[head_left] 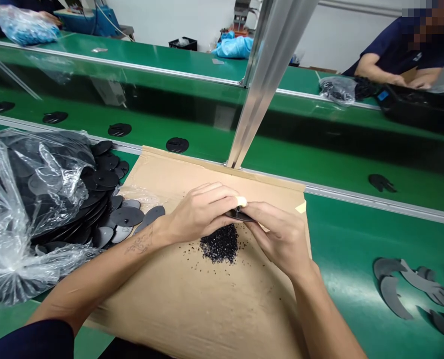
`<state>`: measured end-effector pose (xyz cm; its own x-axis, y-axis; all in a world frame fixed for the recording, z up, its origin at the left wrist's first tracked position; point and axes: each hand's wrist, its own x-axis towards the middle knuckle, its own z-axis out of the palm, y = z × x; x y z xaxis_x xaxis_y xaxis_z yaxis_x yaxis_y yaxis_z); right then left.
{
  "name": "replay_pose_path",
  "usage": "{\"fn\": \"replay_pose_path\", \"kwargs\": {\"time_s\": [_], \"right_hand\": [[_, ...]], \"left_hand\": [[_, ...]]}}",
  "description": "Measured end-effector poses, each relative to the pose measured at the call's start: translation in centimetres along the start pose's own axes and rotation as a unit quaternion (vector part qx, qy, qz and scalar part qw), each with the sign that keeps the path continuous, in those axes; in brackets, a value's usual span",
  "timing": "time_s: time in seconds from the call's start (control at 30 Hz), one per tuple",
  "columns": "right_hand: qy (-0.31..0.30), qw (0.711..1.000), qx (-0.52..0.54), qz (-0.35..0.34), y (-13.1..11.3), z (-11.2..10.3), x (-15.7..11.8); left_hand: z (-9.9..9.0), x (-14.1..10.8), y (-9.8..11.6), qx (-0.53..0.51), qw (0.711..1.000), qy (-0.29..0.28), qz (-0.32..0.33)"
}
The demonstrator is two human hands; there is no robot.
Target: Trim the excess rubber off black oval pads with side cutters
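Both of my hands meet above a sheet of brown cardboard (192, 294), holding one black disc (240, 216) between them. My left hand (203, 209) grips the disc's left side, and a pale yellow covering shows on one fingertip by a small post on the disc. From the right, my right hand (282, 234) pinches the disc's edge. Beneath them lies a heap of tiny black pieces (220, 245), with some scattered around it. Several more black discs (127, 216) spill from a clear plastic bag (38, 184) left of my left hand.
Beyond the cardboard runs a green belt (210, 137) carrying spaced black discs (177, 145). A metal post (261, 85) rises at the cardboard's far edge. Curved dark grey pieces (394, 294) lie at right. A co-worker (401, 50) handles things by a black crate (420, 107).
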<state>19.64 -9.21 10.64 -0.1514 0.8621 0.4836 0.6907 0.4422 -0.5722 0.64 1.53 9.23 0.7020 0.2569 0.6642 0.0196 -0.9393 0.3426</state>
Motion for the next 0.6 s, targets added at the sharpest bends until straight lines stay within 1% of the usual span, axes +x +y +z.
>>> {"fn": "replay_pose_path", "kwargs": {"time_s": [0.13, 0.23, 0.37, 0.47, 0.53, 0.6], "right_hand": [[0.003, 0.999, -0.052, -0.017, 0.12, 0.06, -0.28], [-0.001, 0.997, -0.07, -0.031, 0.21, 0.28, -0.26], [-0.001, 0.996, -0.08, -0.025, 0.12, 0.45, -0.13], [-0.002, 0.998, -0.062, -0.03, 0.0, 0.36, 0.02], [0.003, 0.997, -0.059, -0.044, -0.02, 0.28, 0.08], [0.003, 0.996, -0.077, -0.052, 0.02, 0.25, 0.06]], "left_hand": [[-0.38, 0.0, -0.2, -0.021, 1.0, -0.01, 0.021], [-0.52, -0.08, -0.29, -0.021, 0.999, -0.01, 0.026], [-0.37, -0.28, -0.22, 0.002, 0.999, 0.021, 0.028], [-0.26, -0.37, -0.08, 0.011, 0.999, 0.039, 0.033], [-0.23, -0.38, -0.03, 0.01, 0.999, 0.039, 0.034], [-0.21, -0.39, -0.04, 0.002, 0.999, 0.026, 0.032]]}}
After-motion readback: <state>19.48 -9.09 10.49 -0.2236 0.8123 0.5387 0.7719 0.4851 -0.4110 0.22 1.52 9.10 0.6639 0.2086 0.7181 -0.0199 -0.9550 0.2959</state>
